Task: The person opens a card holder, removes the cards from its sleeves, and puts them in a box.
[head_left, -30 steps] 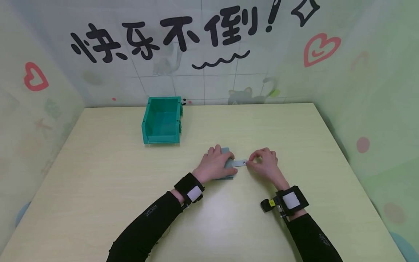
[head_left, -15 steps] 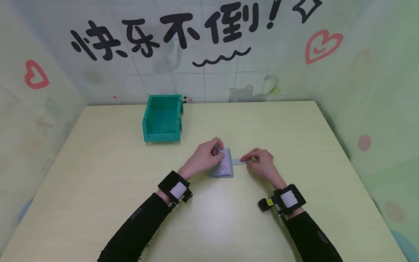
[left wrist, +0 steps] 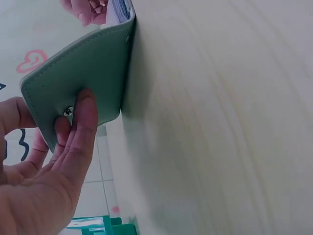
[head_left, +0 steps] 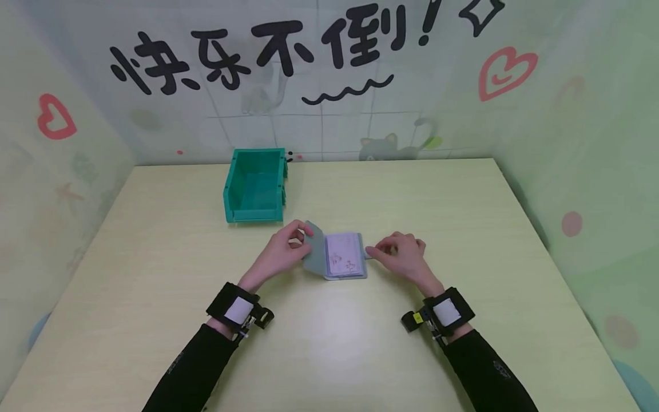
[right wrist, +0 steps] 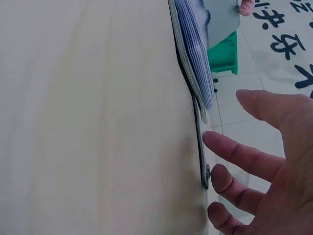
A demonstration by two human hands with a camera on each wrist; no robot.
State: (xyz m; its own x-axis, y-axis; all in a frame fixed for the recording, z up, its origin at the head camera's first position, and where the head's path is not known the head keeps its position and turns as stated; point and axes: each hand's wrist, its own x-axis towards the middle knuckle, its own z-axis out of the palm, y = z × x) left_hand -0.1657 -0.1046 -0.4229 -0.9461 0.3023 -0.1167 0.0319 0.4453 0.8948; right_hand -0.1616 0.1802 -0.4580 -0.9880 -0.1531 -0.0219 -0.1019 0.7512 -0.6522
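A small notebook [head_left: 345,254] with pale lilac pages and a grey-green cover lies on the table. My left hand [head_left: 280,252] pinches the edge of its raised front cover [left wrist: 73,78], fingers on the outside beside a metal snap. My right hand [head_left: 404,257] is at the notebook's right side, its fingertips at the closing strap [right wrist: 201,156] that lies flat on the table. In the right wrist view the thumb stands apart from the fingers, and the page edges [right wrist: 193,49] show as a thick stack.
A green plastic bin [head_left: 255,186] stands at the back of the pale wooden table [head_left: 329,355], left of the notebook. Printed fabric walls [head_left: 329,131] rise behind the table and along its sides.
My left hand has moved from on top of the notebook to the left, swinging the front cover open and baring the pages. My right hand has shifted slightly left along the strap.
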